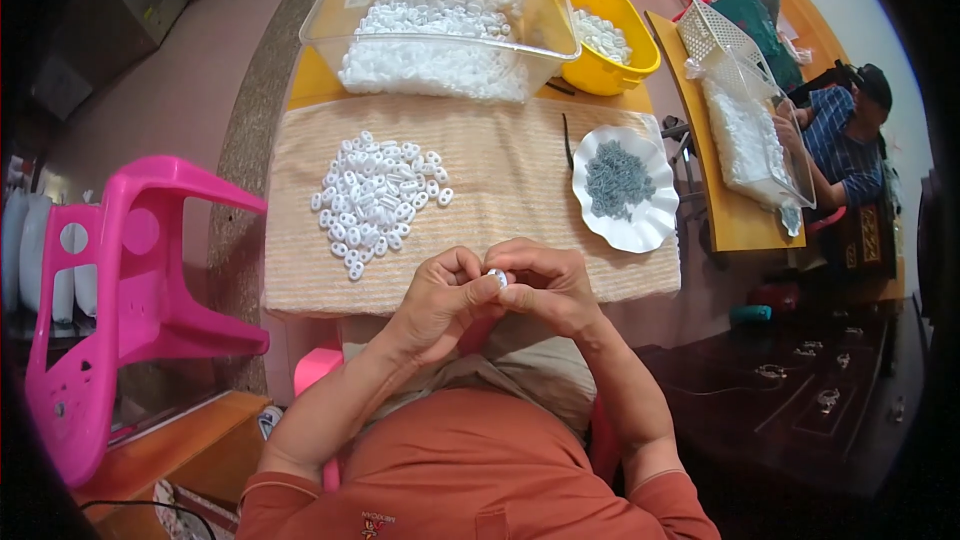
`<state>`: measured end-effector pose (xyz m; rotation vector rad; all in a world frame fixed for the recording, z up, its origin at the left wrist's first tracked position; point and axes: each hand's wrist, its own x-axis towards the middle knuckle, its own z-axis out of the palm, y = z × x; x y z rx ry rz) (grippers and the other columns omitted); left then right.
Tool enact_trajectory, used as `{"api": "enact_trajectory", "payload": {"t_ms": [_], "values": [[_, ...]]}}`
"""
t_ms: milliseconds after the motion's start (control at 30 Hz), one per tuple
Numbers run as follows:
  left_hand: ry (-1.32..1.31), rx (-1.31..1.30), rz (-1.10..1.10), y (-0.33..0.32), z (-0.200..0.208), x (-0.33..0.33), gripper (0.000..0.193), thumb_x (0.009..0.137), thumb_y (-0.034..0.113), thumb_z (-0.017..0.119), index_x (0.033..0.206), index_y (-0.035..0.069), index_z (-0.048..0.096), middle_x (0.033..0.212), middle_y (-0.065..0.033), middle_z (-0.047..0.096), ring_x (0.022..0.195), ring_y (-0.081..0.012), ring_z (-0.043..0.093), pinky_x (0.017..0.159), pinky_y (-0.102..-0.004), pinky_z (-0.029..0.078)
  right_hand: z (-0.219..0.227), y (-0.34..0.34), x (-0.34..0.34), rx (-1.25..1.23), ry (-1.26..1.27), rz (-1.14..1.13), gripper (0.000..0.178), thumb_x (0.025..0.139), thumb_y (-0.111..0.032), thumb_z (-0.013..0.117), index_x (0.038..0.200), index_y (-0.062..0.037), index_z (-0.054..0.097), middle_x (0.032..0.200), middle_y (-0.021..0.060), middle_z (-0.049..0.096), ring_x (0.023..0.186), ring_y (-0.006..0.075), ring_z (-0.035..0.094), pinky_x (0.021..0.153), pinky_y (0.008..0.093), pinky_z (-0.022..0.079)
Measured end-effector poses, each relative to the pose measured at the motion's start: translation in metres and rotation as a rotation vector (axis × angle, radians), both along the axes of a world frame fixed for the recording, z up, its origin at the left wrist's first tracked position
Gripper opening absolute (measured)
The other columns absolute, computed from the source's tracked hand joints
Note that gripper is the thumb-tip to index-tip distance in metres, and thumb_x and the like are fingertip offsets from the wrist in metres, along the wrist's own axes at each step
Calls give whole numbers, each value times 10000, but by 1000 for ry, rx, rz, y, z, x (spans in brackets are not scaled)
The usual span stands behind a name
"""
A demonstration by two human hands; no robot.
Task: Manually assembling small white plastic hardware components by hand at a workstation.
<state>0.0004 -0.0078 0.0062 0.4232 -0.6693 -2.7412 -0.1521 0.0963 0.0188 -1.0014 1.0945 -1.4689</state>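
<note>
My left hand (447,298) and my right hand (547,286) meet at the near edge of the cloth-covered table. Both are closed, thumbs and fingertips pinching one small white plastic piece (498,278) between them. Fingers hide most of it. Beyond my left hand lies a loose heap of small white oval pieces (375,195), many showing two holes. To the right of my hands, a white plate with a wavy rim (655,219) holds a pile of tiny grey parts (619,180), too small to name.
A clear plastic bin (440,45) full of white pieces stands at the back, beside a yellow basin (640,45) with more. A pink stool (150,270) is at left. At right, a person (845,135) sits by another table (745,231) with a clear bin. Striped cloth (500,170) covers my table.
</note>
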Motion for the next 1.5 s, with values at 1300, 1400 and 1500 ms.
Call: {"api": "enact_trajectory", "payload": {"t_ms": [1300, 1400, 1500], "values": [[-162, -26, 15, 0, -7, 4, 149, 897, 159, 649, 946, 20, 621, 875, -52, 651, 720, -96, 617, 672, -245, 558, 69, -118, -193, 28, 1092, -829, 334, 785, -76, 672, 1098, 35, 639, 1031, 161, 675, 813, 194, 668, 731, 278, 517], [-187, -112, 27, 0, -7, 5, 111, 888, 135, 652, 866, 54, 580, 883, -78, 658, 675, -113, 635, 640, -274, 577, 61, -103, -107, -80, 1022, -639, 194, 828, -37, 649, 1021, -21, 661, 880, 84, 674, 749, 120, 626, 661, 247, 501], [-208, -145, 34, 6, 3, 1, 125, 881, 140, 668, 858, 36, 603, 778, -34, 631, 638, -86, 594, 613, -203, 507, 16, -89, -58, -144, 822, -300, 229, 782, 19, 695, 1000, -36, 652, 991, 54, 642, 788, 104, 612, 682, 242, 509]]}}
